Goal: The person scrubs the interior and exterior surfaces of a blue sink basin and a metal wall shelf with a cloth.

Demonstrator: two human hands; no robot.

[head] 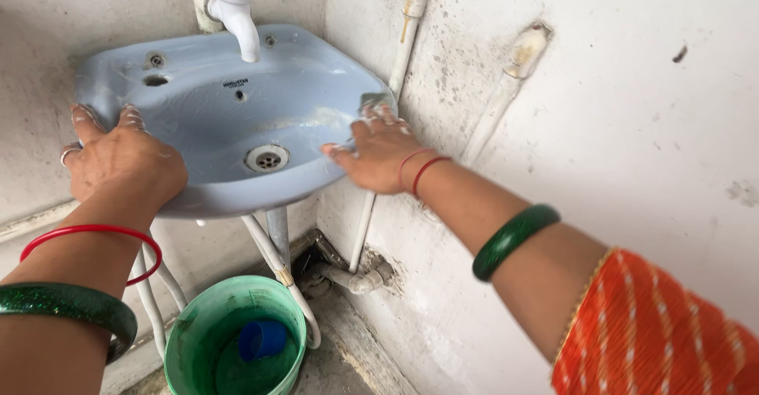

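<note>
Our left hand (118, 162) lies spread flat on the front-left rim, gripping nothing | pale blue wall basin (205, 102) in the corner, streaked and scuffed, drain (266, 158) at its middle | our right hand (378, 151) presses a scrub pad (373, 101) to the right rim, fingers loosely curled | green bucket (229, 340) below.

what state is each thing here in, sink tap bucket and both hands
sink: basin wet, soapy smears, drain open
tap: no water running
left hand: flat on the sink's left rim, holding nothing
right hand: pressing a scrub pad on the right rim
bucket: upright on the floor under the sink, blue cup inside
</note>
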